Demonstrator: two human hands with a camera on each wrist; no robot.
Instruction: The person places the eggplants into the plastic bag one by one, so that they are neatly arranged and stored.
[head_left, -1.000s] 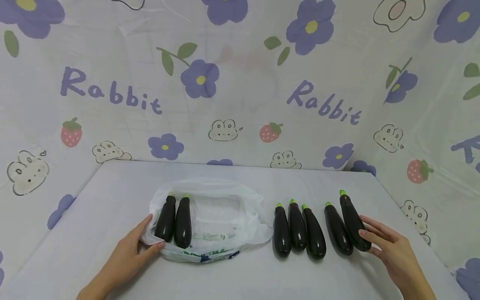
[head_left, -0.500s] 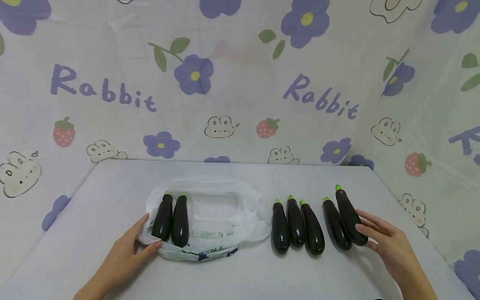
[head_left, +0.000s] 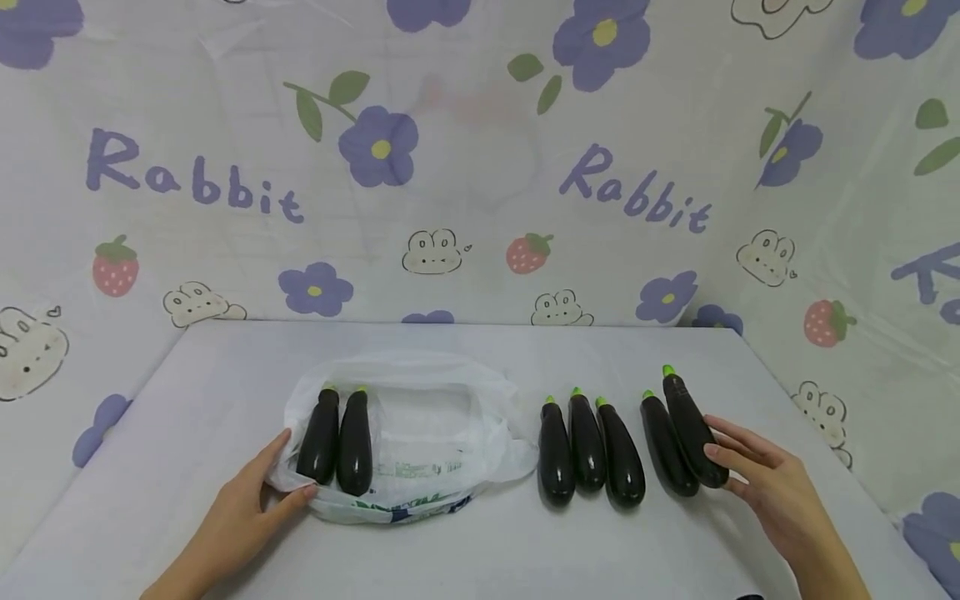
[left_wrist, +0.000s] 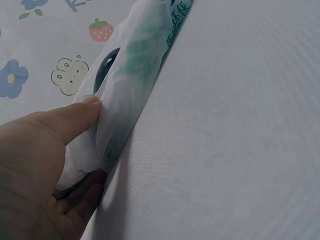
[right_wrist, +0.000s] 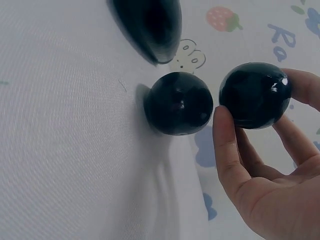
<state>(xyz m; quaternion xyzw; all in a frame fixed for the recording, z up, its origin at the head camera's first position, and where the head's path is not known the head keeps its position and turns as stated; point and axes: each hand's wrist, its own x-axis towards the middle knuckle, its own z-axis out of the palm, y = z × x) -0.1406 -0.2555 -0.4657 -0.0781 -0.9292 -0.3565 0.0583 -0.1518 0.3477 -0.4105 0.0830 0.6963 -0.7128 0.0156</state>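
In the head view, my left hand [head_left: 236,517] pinches the near left edge of a thin white plastic bag [head_left: 491,450], thumb on the near side. The bag's mouth is spread wide, and two dark, glossy eggplants [head_left: 318,437] with green tips lie side by side in its left end. On the right, my right hand [head_left: 772,483] holds the thick end of the rightmost eggplant [head_left: 690,425] between thumb and fingers. The right wrist view shows this held eggplant [right_wrist: 255,97] raised off the table, close beside another eggplant [right_wrist: 180,105] that rests there.
Three more eggplants [head_left: 592,446] lie in a row between the bag and the right-hand pair. A white table [head_left: 465,558] bears everything. Behind and beside it hangs a white cloth [head_left: 480,183] printed with flowers, rabbits and strawberries.
The head view has shifted a little, so everything sits slightly further left and up. The held eggplant has come slightly closer to its neighbour. My left hand keeps its hold on the bag.
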